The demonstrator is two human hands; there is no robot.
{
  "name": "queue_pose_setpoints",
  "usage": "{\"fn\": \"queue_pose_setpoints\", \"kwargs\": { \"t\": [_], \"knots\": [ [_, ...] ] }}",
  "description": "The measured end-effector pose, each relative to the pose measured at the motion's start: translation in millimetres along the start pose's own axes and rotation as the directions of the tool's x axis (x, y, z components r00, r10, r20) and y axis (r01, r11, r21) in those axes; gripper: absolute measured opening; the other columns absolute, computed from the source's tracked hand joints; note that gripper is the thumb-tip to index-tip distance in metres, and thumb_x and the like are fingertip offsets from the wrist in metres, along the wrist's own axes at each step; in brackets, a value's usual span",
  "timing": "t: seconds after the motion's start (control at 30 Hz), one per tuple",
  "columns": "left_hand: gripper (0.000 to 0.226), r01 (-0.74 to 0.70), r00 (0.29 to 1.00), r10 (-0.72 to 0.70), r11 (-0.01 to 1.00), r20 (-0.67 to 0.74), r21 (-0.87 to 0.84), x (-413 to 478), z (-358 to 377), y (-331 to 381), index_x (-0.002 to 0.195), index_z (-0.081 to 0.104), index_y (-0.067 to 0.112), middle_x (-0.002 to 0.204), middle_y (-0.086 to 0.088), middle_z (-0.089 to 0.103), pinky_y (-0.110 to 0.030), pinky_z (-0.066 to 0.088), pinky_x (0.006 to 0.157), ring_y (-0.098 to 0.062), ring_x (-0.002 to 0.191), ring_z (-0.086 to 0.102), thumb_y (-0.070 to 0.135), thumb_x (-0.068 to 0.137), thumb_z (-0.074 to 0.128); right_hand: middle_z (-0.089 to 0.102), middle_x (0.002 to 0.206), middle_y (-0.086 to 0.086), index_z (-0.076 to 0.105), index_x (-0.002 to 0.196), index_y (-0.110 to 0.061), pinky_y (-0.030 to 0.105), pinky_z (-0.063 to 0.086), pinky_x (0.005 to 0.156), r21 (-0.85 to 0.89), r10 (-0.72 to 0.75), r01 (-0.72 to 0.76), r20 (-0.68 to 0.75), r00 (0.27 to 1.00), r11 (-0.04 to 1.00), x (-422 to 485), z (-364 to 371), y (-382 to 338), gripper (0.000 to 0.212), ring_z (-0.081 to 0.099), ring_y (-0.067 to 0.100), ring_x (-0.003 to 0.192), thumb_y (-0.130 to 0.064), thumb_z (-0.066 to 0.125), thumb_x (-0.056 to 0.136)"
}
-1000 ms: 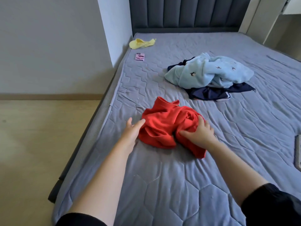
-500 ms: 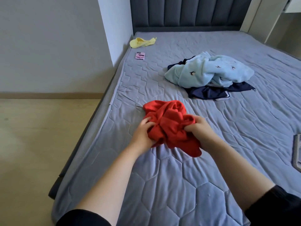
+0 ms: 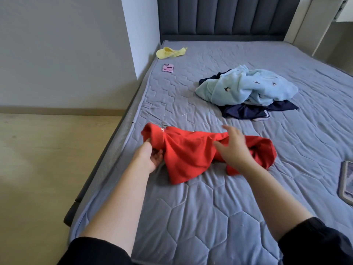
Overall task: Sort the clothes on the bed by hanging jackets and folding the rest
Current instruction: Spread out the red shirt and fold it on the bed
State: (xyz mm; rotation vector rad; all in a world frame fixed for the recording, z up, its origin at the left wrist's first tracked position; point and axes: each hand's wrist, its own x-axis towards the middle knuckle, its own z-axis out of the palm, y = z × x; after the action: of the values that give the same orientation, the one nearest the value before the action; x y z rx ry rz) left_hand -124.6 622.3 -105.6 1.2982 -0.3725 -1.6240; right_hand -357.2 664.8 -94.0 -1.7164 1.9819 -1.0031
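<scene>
So the red garment (image 3: 193, 155) isn't a scrunched ball anymore, it's now pulled out sideways across the near part of the grey quilted mattress (image 3: 191, 217). The left hand (image 3: 150, 157) pinches its left end with fingers curled around the cloth, while the right hand (image 3: 233, 148) lies on the middle with fingers spread loose, a bit blurry, gripping nothing. Further back there's a light blue fleece (image 3: 246, 87) heaped on a navy garment (image 3: 246, 111), plus a yellow cloth (image 3: 170, 52) and pink phone (image 3: 168, 68) near the headboard.

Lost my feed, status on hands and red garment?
Left hand gripping red garment at its left end. Right hand open over it. Nothing in the way.
</scene>
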Motion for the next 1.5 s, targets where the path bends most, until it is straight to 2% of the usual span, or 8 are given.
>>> {"fn": "queue_pose_setpoints", "kwargs": {
  "t": [0.27, 0.37, 0.6, 0.8, 0.93, 1.1, 1.27, 1.5],
  "knots": [
    [0.026, -0.403, 0.878, 0.128, 0.716, 0.461, 0.569, -38, 20, 18, 0.076, 0.059, 0.011, 0.059, -0.001, 0.066, -0.019, 0.050, 0.048, -0.010, 0.051, 0.064, 0.025, 0.098, 0.051, 0.062, 0.124, -0.001, 0.052, 0.130, -0.017, 0.027, 0.047, 0.097, 0.449, -0.228, -0.004, 0.460, 0.858, 0.894, -15, 10, -39, 0.063, 0.058, 0.010, 0.115, -0.036, 0.075, 0.074],
    [0.027, -0.435, 0.867, 0.127, 0.664, 0.481, 0.608, -39, 21, 16, 0.076, 0.059, 0.011, 0.060, 0.002, 0.065, -0.017, 0.047, 0.044, -0.009, 0.051, 0.065, 0.024, 0.098, 0.049, 0.072, 0.094, 0.007, 0.069, 0.100, -0.012, 0.034, 0.052, 0.083, 0.372, -0.085, -0.028, 0.283, 0.955, 0.928, -8, 12, -37, 0.016, 0.065, 0.015, 0.087, -0.008, 0.064, 0.086],
    [0.020, -0.527, 0.848, 0.412, 0.586, 0.333, 0.616, -17, 18, 15, 0.068, 0.068, 0.012, 0.065, -0.001, 0.060, -0.025, 0.040, 0.059, -0.013, 0.062, 0.053, 0.024, 0.085, 0.065, 0.063, 0.081, 0.017, 0.068, 0.077, -0.015, 0.047, 0.051, 0.076, 0.609, 0.321, -0.303, 0.083, 0.943, 0.733, 10, -5, -24, 0.021, 0.057, 0.026, 0.077, -0.001, 0.055, 0.087],
    [0.034, -0.708, 0.615, 0.723, 0.330, 0.315, 0.624, -6, 16, 20, 0.061, 0.058, 0.006, 0.053, 0.004, 0.047, -0.015, 0.029, 0.046, -0.004, 0.050, 0.038, 0.018, 0.092, 0.058, 0.065, 0.073, -0.008, 0.070, 0.087, -0.018, 0.018, 0.047, 0.066, 0.271, 0.101, -0.003, -0.350, 0.931, 0.963, 20, -38, -21, 0.012, 0.060, 0.007, 0.071, -0.009, 0.064, 0.083],
    [0.028, -0.674, 0.702, 0.557, 0.316, 0.445, 0.668, -4, 18, 11, 0.074, 0.064, 0.008, 0.063, 0.008, 0.058, -0.016, 0.036, 0.056, 0.000, 0.059, 0.048, 0.020, 0.097, 0.051, 0.064, 0.090, 0.008, 0.061, 0.090, -0.010, 0.032, 0.036, 0.068, -0.186, 0.019, -0.065, -0.236, 0.972, 0.980, 21, -32, -7, 0.008, 0.056, 0.030, 0.088, -0.015, 0.058, 0.085],
    [0.031, -0.436, 0.797, -0.124, 0.561, 0.592, 0.704, -2, 4, -1, 0.090, 0.067, 0.004, 0.081, -0.004, 0.067, -0.026, 0.050, 0.067, -0.015, 0.074, 0.063, 0.015, 0.102, 0.041, 0.048, 0.062, 0.005, 0.044, 0.060, -0.011, 0.026, 0.030, 0.048, -0.330, 0.276, -0.199, 0.205, 0.939, 0.923, 22, -24, 4, 0.031, 0.050, 0.027, 0.071, -0.015, 0.049, 0.090],
    [0.028, -0.554, 0.785, -0.084, 0.349, 0.614, 0.756, -4, 10, -13, 0.105, 0.059, 0.011, 0.089, -0.002, 0.064, -0.017, 0.050, 0.058, -0.008, 0.072, 0.062, -0.010, 0.092, 0.046, 0.065, 0.083, 0.017, 0.062, 0.095, -0.007, 0.041, 0.055, 0.071, 0.136, 0.261, -0.342, 0.411, 0.873, 0.930, 20, -31, 1, 0.020, 0.064, 0.030, 0.075, -0.024, 0.067, 0.086],
    [0.074, -0.601, 0.605, -0.082, 0.606, 0.792, 0.522, -8, 6, -8, 0.141, 0.036, 0.011, 0.134, -0.015, 0.053, -0.036, 0.044, 0.100, -0.020, 0.118, 0.054, -0.016, 0.078, 0.064, 0.062, 0.110, 0.022, 0.049, 0.133, -0.006, 0.040, 0.052, 0.087, 0.668, -0.276, -0.427, 0.684, 0.676, 0.610, 15, -45, -6, 0.070, 0.061, 0.033, 0.098, 0.021, 0.055, 0.068]
  ]
}}
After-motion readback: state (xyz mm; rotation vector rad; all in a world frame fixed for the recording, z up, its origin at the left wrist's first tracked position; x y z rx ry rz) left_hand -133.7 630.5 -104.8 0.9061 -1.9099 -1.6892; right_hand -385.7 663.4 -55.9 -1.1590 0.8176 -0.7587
